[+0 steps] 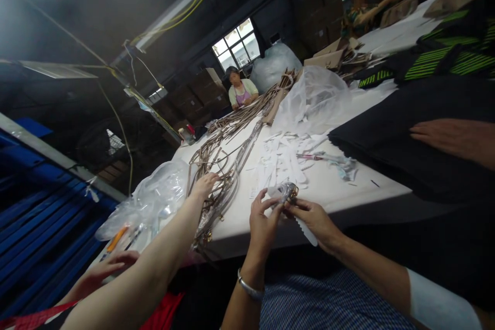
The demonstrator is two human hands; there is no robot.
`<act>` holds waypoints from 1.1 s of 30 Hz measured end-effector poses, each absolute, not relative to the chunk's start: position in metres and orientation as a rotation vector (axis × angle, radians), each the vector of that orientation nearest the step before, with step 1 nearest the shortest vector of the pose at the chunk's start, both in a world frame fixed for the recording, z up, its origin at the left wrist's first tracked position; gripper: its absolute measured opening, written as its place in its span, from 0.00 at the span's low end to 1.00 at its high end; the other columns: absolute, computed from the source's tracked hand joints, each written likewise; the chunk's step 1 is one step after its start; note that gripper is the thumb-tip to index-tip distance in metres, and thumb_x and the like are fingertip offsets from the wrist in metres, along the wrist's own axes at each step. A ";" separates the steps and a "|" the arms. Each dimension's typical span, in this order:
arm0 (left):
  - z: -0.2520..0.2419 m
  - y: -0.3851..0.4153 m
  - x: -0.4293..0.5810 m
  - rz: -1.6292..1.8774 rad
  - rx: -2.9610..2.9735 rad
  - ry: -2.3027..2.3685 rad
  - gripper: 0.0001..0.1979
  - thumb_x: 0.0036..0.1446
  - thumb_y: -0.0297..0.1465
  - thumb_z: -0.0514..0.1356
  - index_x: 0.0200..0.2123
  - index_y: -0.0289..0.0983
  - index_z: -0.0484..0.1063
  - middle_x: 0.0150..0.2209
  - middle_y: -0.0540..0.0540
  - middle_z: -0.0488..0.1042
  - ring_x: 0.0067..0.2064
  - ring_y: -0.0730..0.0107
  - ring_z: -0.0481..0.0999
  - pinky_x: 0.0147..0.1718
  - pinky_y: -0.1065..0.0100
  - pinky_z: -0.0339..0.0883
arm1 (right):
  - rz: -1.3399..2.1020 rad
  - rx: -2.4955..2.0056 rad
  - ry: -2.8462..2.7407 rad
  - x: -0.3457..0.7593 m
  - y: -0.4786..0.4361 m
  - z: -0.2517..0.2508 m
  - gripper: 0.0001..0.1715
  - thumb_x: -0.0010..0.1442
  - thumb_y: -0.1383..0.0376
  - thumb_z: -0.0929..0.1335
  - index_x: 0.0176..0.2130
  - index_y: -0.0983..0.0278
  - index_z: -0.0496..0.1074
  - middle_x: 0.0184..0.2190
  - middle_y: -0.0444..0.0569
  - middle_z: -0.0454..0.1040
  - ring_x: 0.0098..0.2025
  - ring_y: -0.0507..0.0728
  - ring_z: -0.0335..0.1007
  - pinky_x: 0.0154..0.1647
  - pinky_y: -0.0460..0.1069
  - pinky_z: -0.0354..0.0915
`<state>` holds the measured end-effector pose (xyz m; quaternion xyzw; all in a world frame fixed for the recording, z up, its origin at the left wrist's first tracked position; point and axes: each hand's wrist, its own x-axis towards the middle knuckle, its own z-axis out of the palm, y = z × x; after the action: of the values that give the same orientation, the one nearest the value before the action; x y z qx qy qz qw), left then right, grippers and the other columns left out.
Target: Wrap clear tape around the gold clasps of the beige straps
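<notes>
Left hand (263, 221) and right hand (317, 223) both on a wrapped bundle (285, 192), clear plastic with gold-coloured metal at one end, held up just on the near side of the white strips (284, 162). Left grip: thumb and fingers clamped on the bundle. Right grip: clamped on it too, by the metal end (exact contact too small to tell). Pale strip (307, 232) hangs below the right fingers. White strips lie loose on the table (240, 214). Left of them, long brown straps (247, 112), a co-worker's hand (205, 184) on the near part. Beyond them, a clear plastic bag (315, 95). Right of them, black cloth (371, 134) with another person's hand (452, 134) flat on top. Well beyond them, a person in a purple apron (243, 97).
</notes>
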<state>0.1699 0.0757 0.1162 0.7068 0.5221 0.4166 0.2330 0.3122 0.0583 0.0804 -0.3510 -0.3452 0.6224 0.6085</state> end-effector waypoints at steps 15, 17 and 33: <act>0.119 0.069 0.162 1.074 2.133 1.282 0.21 0.52 0.25 0.64 0.50 0.43 0.70 0.43 0.46 0.79 0.46 0.60 0.78 0.47 0.62 0.68 | 1.517 -0.777 -0.609 0.299 0.040 0.073 0.21 0.46 0.59 0.78 0.40 0.64 0.80 0.38 0.50 0.81 0.43 0.59 0.76 0.55 0.55 0.67; 0.113 0.071 0.162 1.031 2.089 1.305 0.26 0.52 0.23 0.64 0.54 0.43 0.65 0.42 0.47 0.80 0.45 0.61 0.78 0.47 0.62 0.68 | 1.555 -0.752 -0.566 0.296 0.032 0.073 0.22 0.48 0.60 0.77 0.43 0.63 0.78 0.42 0.51 0.80 0.46 0.60 0.76 0.57 0.55 0.66; 0.093 0.076 0.163 0.989 2.221 1.322 0.16 0.52 0.26 0.65 0.45 0.43 0.73 0.43 0.49 0.79 0.43 0.64 0.77 0.44 0.65 0.70 | 1.387 -1.116 -0.773 0.311 -0.010 0.069 0.39 0.58 0.52 0.71 0.61 0.61 0.56 0.48 0.58 0.77 0.44 0.63 0.78 0.52 0.60 0.71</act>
<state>0.1631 0.0761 0.0934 0.7886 0.4693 0.3512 0.1858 0.3113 -0.0096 0.0689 -0.4746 -0.3287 0.5897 0.5647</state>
